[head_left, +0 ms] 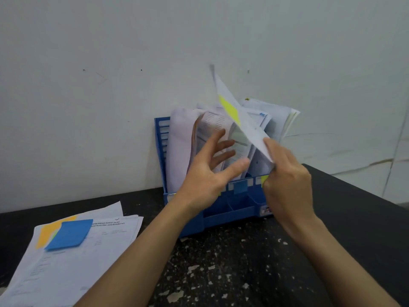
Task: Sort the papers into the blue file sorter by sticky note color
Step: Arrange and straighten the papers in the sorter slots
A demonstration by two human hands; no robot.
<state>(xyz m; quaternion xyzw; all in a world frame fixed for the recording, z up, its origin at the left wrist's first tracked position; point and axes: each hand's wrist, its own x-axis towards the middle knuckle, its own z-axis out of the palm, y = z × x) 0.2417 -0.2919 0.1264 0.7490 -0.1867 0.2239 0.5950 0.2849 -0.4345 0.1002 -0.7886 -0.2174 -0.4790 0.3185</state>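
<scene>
Looks maybe halfway: the blue file sorter (230,209) at the bench's back edge is already stuffed with floppy sheets, but a loose stack (73,258) (blue and orange notes on top) waits near the left edge. Right hand (287,187) pinches a yellow-tagged paper (243,120) above the slots; left hand (208,173) is spread, parting filed pages.

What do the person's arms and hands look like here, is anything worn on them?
Both forearms are bare up to the frame's lower edge: no sleeves, gloves, watch or bracelet show. The left hand and right hand show no rings; slight blur hides finer detail.
</scene>
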